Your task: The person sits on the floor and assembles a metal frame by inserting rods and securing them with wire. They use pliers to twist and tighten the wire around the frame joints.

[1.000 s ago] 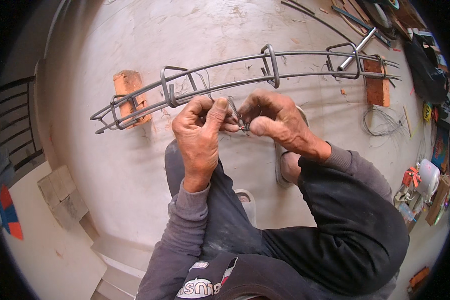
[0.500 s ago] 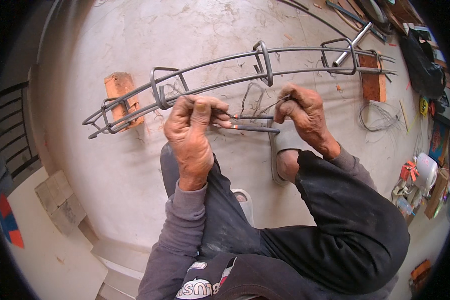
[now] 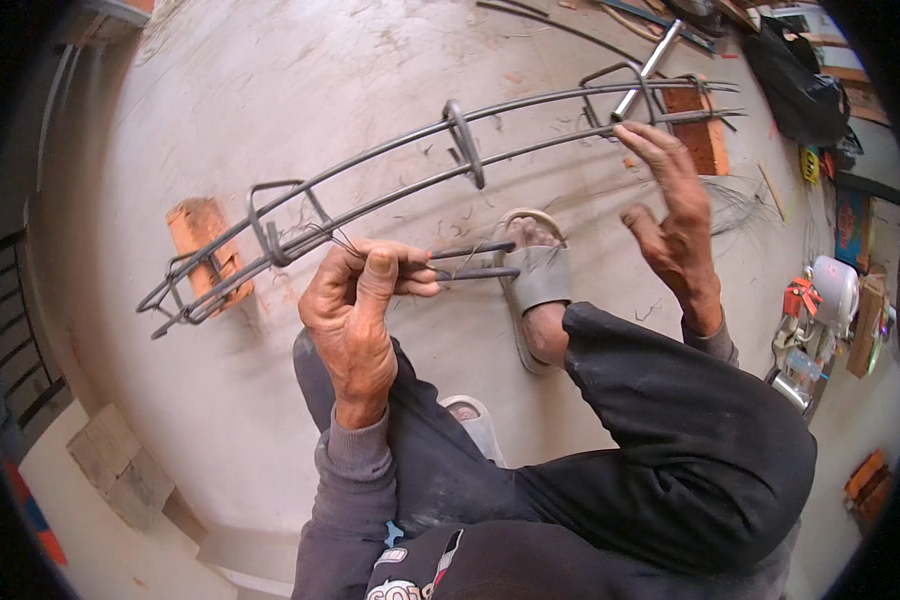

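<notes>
My left hand (image 3: 355, 320) is closed on a pair of pincers, whose two dark handles (image 3: 482, 273) stick out to the right over my sandalled foot. Thin tie wires (image 3: 338, 236) also show at those fingers, close to the rebar cage. My right hand (image 3: 675, 215) is open, its fingers stretched toward the cage's right part. Its fingertips overlap the lower rod in view; whether they touch it I cannot tell. The rebar cage (image 3: 380, 205), long bars with bent square stirrups, rests across two bricks, a left brick (image 3: 198, 228) and a right brick (image 3: 708, 148).
Loose tie wire (image 3: 735, 215) lies on the floor beyond my right hand. A shiny metal tube (image 3: 650, 68) leans at the cage's right end. Along the right side are a black bag (image 3: 795, 85) and a white-and-red power tool (image 3: 832, 290). Wire scraps litter the floor.
My right hand has let go of the wire strands and moved up and right, its fingers opening. My left hand keeps the pincers. The whole view has shifted, moving the cage leftward in it.
</notes>
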Tool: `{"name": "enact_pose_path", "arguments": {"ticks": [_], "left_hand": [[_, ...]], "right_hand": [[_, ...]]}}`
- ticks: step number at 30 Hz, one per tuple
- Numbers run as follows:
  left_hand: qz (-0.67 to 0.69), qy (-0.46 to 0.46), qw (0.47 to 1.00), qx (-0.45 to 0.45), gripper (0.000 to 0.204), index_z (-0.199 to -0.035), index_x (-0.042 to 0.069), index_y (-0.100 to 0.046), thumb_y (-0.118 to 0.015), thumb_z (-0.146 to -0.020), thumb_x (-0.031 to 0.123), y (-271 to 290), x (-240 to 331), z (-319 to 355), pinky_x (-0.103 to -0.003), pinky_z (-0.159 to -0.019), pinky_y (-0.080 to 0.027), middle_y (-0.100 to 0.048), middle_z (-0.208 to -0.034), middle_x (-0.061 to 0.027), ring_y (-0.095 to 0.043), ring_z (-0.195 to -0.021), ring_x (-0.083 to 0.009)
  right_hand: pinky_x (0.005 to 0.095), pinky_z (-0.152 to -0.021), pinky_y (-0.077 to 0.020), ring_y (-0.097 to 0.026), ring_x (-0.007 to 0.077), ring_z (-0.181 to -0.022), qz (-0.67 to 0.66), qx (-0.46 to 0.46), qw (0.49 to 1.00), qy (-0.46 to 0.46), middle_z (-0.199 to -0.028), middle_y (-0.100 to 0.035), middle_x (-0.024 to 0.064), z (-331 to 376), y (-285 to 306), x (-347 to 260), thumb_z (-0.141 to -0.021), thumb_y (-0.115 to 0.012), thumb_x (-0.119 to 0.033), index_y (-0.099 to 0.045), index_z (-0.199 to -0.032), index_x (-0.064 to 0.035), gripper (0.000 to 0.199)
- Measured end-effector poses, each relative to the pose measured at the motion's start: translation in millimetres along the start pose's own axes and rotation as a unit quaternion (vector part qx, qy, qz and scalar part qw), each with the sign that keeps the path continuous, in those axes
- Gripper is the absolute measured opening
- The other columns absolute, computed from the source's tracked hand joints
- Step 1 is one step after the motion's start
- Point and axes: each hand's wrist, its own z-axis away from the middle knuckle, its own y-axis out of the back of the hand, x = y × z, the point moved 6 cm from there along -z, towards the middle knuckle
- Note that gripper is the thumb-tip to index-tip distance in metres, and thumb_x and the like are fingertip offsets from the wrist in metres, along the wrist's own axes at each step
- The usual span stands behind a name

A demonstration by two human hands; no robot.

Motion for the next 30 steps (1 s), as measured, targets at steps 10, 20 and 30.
{"name": "enact_pose_path", "arguments": {"ticks": [10,20,30], "left_hand": [[0.034,0.011,0.992,-0.118,0.022,-0.105,-0.004,-0.063,-0.060,-0.099,0.017,-68.1,-1.5,-4.0,-0.032,-0.070,-0.061,-0.067,-0.094,-0.0136,-0.069,-0.079,-0.0207],[-0.404,-0.272,0.849,-0.206,0.038,-0.118,-0.001,-0.061,-0.070,-0.082,-0.001,-128.2,12.7,-12.5,-0.038,-0.076,-0.053,-0.061,-0.102,-0.0166,-0.064,-0.092,-0.0320],[-0.595,-0.349,0.707,-0.157,0.040,-0.122,-0.002,-0.057,-0.065,-0.084,0.005,-161.2,-56.3,-54.6,-0.043,-0.082,-0.050,-0.060,-0.109,-0.0200,-0.062,-0.096,-0.0351]], "right_hand": [[0.0399,-0.066,-0.0526,-0.067,0.0300,-0.078,-0.190,-0.154,0.969,0.035,-0.083,-0.067,0.0104,13.5,-54.7,-44.6,-0.074,-0.077,-0.013,-0.062,-0.116,-0.0081,0.045],[0.0207,-0.042,-0.0274,-0.032,0.0029,-0.048,-0.393,0.209,0.844,-0.299,-0.062,-0.044,-0.0056,60.4,13.4,105.9,-0.095,-0.048,-0.010,-0.060,-0.089,-0.0026,0.015],[0.0228,-0.038,-0.0235,-0.031,0.0041,-0.045,-0.518,0.243,0.647,-0.505,-0.060,-0.040,-0.0057,125.7,-22.2,197.1,-0.093,-0.058,-0.018,-0.063,-0.101,-0.0036,0.017]]}}
